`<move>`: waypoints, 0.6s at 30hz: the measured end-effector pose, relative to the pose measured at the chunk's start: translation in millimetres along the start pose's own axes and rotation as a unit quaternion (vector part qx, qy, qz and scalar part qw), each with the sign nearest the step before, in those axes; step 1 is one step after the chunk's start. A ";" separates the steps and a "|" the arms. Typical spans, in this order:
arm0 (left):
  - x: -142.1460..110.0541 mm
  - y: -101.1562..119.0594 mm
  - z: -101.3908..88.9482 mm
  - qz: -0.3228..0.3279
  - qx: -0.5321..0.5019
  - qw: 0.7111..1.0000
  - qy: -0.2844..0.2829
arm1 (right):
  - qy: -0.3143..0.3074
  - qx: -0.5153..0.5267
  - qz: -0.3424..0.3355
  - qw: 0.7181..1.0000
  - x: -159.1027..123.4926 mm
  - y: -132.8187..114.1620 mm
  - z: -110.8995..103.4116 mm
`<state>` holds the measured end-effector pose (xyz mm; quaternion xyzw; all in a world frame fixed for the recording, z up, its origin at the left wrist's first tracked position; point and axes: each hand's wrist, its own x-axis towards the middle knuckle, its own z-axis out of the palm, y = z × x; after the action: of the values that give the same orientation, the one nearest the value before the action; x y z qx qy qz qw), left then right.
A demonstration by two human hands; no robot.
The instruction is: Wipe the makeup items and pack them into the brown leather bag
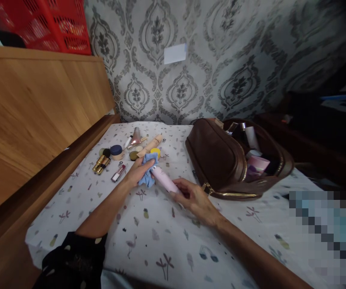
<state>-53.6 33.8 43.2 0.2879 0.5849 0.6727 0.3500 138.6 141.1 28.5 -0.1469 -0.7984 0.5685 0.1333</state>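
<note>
My left hand (136,171) grips a crumpled blue cloth (147,176), which is pressed around the silver-banded end of a pale pink tube-shaped bottle (165,180). The bottle's other end is held between the fingers and thumb of my right hand (192,197). Just beyond the cloth lie a yellow-lidded item (155,151), a beige tube (150,146) and a pinkish tube (136,136). Left of these sit a jar with a dark blue lid (117,151), gold lipstick tubes (102,164) and a small lip gloss tube (118,173).
An unzipped brown cosmetic bag (217,156) with several bottles and tubes stands at the right. Beneath everything is a white patterned sheet (160,224). A wooden cabinet (40,112) borders the left, with a red basket (67,28) on top. Patterned wallpaper (205,80) closes the back.
</note>
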 end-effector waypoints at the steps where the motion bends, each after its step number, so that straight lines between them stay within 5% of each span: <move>1: -0.4 0.4 0.1 0.002 -0.002 1.000 0.000 | -0.015 0.045 0.016 0.999 0.7 -0.3 -0.3; 7: -1.4 1.4 0.5 0.008 -0.018 1.000 0.002 | -0.084 0.337 0.117 0.930 2.6 -1.9 -1.7; 11: -0.3 0.4 0.8 0.010 -0.027 1.000 0.008 | -0.102 0.406 0.159 0.894 2.0 -0.3 -2.1; 18: 1.8 -0.5 1.9 0.017 -0.035 0.999 0.033 | -0.036 0.363 0.126 0.922 1.9 2.7 3.2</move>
<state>-53.1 36.4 43.0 0.2627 0.5676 0.7076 0.3287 135.8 139.9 25.0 -0.1674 -0.5160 0.8366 0.0756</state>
